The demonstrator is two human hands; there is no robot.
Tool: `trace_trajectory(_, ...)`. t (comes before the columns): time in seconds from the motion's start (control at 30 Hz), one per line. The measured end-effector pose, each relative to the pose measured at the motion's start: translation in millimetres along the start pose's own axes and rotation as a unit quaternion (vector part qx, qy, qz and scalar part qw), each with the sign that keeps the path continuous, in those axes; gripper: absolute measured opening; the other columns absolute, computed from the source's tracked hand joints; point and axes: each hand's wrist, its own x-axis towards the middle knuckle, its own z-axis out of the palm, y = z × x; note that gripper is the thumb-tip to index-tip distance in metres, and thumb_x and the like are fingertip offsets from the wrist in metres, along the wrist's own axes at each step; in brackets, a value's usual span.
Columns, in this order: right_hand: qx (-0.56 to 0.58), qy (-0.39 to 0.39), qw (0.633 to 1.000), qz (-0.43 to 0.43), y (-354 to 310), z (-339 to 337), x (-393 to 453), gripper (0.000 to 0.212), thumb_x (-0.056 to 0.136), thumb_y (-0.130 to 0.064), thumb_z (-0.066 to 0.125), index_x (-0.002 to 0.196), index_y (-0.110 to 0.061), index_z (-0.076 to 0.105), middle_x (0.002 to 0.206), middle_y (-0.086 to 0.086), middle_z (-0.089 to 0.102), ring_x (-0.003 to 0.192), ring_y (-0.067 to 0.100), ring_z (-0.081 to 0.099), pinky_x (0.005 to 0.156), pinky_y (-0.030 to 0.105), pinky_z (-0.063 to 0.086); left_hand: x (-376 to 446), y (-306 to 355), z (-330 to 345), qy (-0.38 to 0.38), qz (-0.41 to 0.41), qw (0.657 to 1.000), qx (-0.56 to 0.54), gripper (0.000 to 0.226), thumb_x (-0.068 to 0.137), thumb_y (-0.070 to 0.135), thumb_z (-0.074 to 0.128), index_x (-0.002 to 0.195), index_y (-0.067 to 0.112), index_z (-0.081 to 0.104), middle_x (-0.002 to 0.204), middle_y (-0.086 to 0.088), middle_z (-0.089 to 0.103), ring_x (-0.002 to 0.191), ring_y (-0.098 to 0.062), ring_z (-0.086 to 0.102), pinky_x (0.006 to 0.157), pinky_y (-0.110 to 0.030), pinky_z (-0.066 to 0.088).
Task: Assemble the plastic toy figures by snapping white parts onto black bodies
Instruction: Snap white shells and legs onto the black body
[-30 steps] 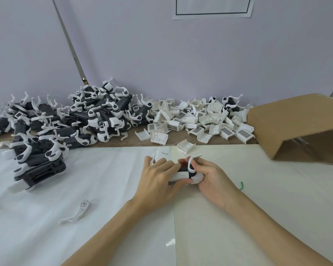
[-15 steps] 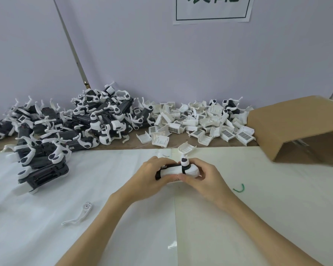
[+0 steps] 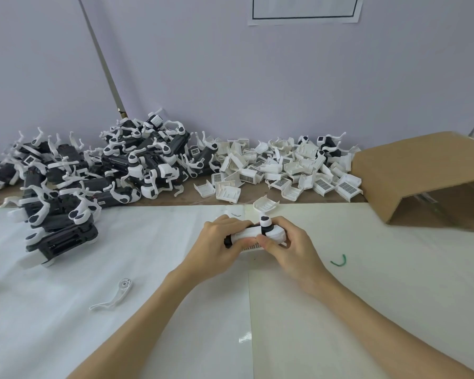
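Observation:
A toy figure [image 3: 257, 234] with a black body and a white shell sits between both hands over the middle of the white table [image 3: 367, 283]. My left hand [image 3: 219, 248] grips its left end, where black plastic shows. My right hand [image 3: 288, 248] grips the right end, thumb pressed on the white part near its grille. A white leg with a black spot stands up from the top of the figure. Most of the black body is hidden by my fingers.
A heap of black-and-white figures [image 3: 99, 176] fills the far left. Loose white shell parts [image 3: 285, 170] are piled at the back centre, one [image 3: 266, 204] just beyond my hands. A cardboard box [image 3: 422, 173] lies at the right. A single white leg [image 3: 115, 295] lies front left.
The figure was turned in my hands, so its white shell faces up and the spotted leg stands on top. Both hands stay wrapped round it at the same spot.

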Motion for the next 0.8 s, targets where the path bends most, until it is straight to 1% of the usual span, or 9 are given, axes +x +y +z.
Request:
trace_trajectory(0.13,0.016,-0.025,1.000,0.001,-1,-4,1,0.021,0.096,-0.015,0.074,0.116,-0.017,0.069,0.102,0.002,0.076,0.093,0.011,0.068,0.082,0.019,0.050,0,-2,0,0.006,-0.008,1.000,0.023,0.037,0.101,0.047,0.065,0.120,0.018,0.076,0.088,0.002,0.070,0.084,-0.023,0.054,0.076,-0.043,0.044)
trace_trajectory(0.27,0.073,-0.003,0.997,0.017,1,0,6,0.045,0.094,-0.021,0.076,0.136,-0.022,0.059,0.129,-0.008,0.070,0.124,0.003,0.062,0.096,0.016,0.050,0,7,9,0.099,-0.031,0.988,0.115,0.045,0.094,0.056,0.065,0.118,0.020,0.076,0.096,0.011,0.073,0.089,-0.017,0.059,0.081,-0.039,0.041)
trace_trajectory(0.37,0.144,0.031,0.981,0.122,1,0,9,0.065,0.082,-0.045,0.081,0.135,-0.013,0.061,0.125,0.004,0.072,0.116,0.014,0.070,0.103,0.032,0.054,1,20,17,0.174,-0.057,0.972,0.147,0.048,0.091,0.056,0.071,0.116,0.015,0.077,0.097,0.006,0.076,0.087,-0.020,0.065,0.081,-0.037,0.048)
trace_trajectory(0.43,0.168,-0.045,0.975,0.135,1,2,7,0.057,0.087,-0.044,0.080,0.125,-0.004,0.067,0.117,0.015,0.076,0.112,0.026,0.073,0.104,0.041,0.053,0,26,19,0.180,-0.053,0.970,0.155,0.045,0.088,0.050,0.078,0.115,0.013,0.077,0.097,0.005,0.077,0.089,-0.021,0.066,0.078,-0.036,0.051)
trace_trajectory(0.5,0.179,-0.029,0.976,0.122,-1,7,6,0.048,0.086,-0.036,0.084,0.119,-0.005,0.069,0.109,0.016,0.077,0.106,0.030,0.075,0.100,0.045,0.057,-1,31,18,0.157,-0.024,0.972,0.172,0.043,0.082,0.037,0.085,0.116,0.013,0.076,0.102,0.005,0.077,0.093,-0.023,0.069,0.073,-0.036,0.054)
trace_trajectory(0.57,0.156,0.047,0.981,0.102,-5,7,9,0.034,0.088,-0.023,0.083,0.116,-0.009,0.069,0.102,0.011,0.079,0.100,0.028,0.076,0.099,0.048,0.058,-2,35,15,0.134,-0.003,0.975,0.176,0.049,0.081,0.038,0.088,0.121,0.014,0.072,0.114,0.007,0.072,0.105,-0.021,0.066,0.075,-0.038,0.058)
trace_trajectory(0.63,0.102,0.074,0.990,0.067,-8,1,12,0.028,0.089,-0.018,0.081,0.114,-0.015,0.069,0.104,0.001,0.079,0.100,0.021,0.076,0.095,0.040,0.059,-1,36,8,0.148,0.007,0.973,0.175,0.051,0.088,0.045,0.078,0.125,0.013,0.063,0.126,0.003,0.062,0.116,-0.022,0.058,0.083,-0.043,0.055)
trace_trajectory(0.7,-0.005,0.063,0.998,0.009,-12,-10,14,0.033,0.087,-0.018,0.082,0.116,-0.026,0.067,0.110,-0.011,0.076,0.102,0.010,0.073,0.089,0.031,0.060,0,35,2,0.175,0.024,0.970,0.170,0.055,0.094,0.049,0.066,0.132,0.012,0.054,0.141,-0.004,0.052,0.127,-0.028,0.051,0.097,-0.048,0.048)
trace_trajectory(0.8,-0.157,0.011,0.982,-0.106,-12,-14,10,0.046,0.087,-0.021,0.082,0.126,-0.033,0.061,0.118,-0.017,0.067,0.107,0.009,0.066,0.086,0.030,0.056,2,35,-1,0.175,0.121,0.950,0.229,0.066,0.098,0.049,0.067,0.148,0.011,0.047,0.161,-0.019,0.039,0.147,-0.037,0.042,0.119,-0.050,0.033)
